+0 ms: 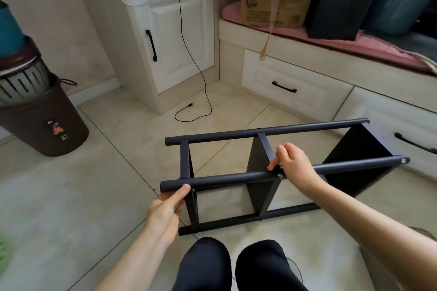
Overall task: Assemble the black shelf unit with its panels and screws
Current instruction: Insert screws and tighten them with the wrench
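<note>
The right hand (pixel 292 163) sits at the middle of the frame, fingers curled and pinching something small against the near pole (pixel 224 178), right where the middle panel (pixel 260 172) meets it; a screw (pixel 280 175) shows just below the fingertips, though whether a tool is held I cannot tell. The left hand (pixel 165 208), lower and left of centre, grips the left end of that same pole, thumb on top. The shelf unit (pixel 283 172) lies on its side on the tiled floor (pixel 71 196), its long axis running from lower left up to the right edge, so the joint lies directly under the right hand, which is the nearer one. The far pole (pixel 267 131) runs parallel behind, with the right panel (pixel 359 158) near the drawers (pixel 295 87). The person's knees (pixel 231 264) are just beside the bottom rail. A bin (pixel 45 125) stands well apart at left, a cable (pixel 201 92) trails on the floor beyond, and a cardboard box (pixel 276 0) sits at upper right. Nothing seems to bar the hand from the joint.
</note>
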A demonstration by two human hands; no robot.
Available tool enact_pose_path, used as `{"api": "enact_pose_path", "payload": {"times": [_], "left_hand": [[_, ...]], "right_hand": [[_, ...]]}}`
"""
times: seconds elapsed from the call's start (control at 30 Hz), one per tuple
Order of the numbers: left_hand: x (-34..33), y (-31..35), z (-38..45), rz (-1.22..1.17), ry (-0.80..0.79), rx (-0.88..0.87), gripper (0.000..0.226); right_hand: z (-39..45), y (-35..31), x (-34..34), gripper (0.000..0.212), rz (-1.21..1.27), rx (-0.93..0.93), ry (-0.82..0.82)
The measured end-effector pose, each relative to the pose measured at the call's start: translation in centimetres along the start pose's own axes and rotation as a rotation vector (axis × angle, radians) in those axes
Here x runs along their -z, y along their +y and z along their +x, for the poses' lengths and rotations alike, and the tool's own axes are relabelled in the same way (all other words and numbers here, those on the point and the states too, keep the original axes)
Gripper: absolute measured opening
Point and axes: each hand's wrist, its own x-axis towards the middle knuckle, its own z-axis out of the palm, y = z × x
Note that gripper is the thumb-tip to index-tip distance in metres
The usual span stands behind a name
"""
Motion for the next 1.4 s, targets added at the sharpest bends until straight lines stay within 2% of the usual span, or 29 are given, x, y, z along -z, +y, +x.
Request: {"api": "enact_pose_path", "payload": {"times": [0.07,0.2,0.27,0.4,0.57,0.63,0.77,0.87,1.07,1.27,1.4], "left_hand": [[0.3,0.2,0.3,0.008,-0.017,-0.010,0.020],[0.9,1.2,0.8,0.097,-0.079,-0.036,0.051],[1.1,1.7,0.9,0.214,-0.094,-0.072,0.058],[1.7,3.7,1.6,0.698,-0.144,-0.240,0.057],[0.9,7.0,2.9,1.202,-0.258,-0.375,0.118],[0.4,8.2,3.5,1.439,-0.287,-0.453,0.135],[-0.7,9.8,4.9,1.845,-0.372,-0.582,0.152],[-1.5,10.4,6.0,2.082,-0.412,-0.607,0.156],[-1.9,10.0,6.3,2.212,-0.518,-0.592,0.148],[-1.8,7.3,4.6,2.110,-0.395,-0.659,0.125],[-1.7,6.5,4.3,2.088,-0.314,-0.580,0.133]], "right_hand": [[0.1,-0.3,-0.4,0.029,-0.021,-0.008,0.019],[0.0,-0.9,-1.3,0.030,-0.081,0.027,0.056],[-0.2,-1.4,-1.8,0.031,-0.157,0.090,0.061],[-0.1,-2.5,-3.0,0.026,-0.175,0.198,0.005],[0.0,-3.5,-4.8,0.026,-0.209,0.329,-0.090],[0.6,-4.0,-5.6,0.028,-0.244,0.389,-0.113],[3.3,-6.1,-7.9,0.027,-0.228,0.433,-0.196],[5.8,-8.1,-10.5,0.028,-0.232,0.476,-0.222],[9.5,-9.9,-15.2,0.027,-0.341,0.482,-0.317],[11.0,-9.7,-16.7,0.008,-0.588,0.489,-0.296],[11.7,-10.6,-17.5,0.011,-0.726,0.293,-0.391]]}}
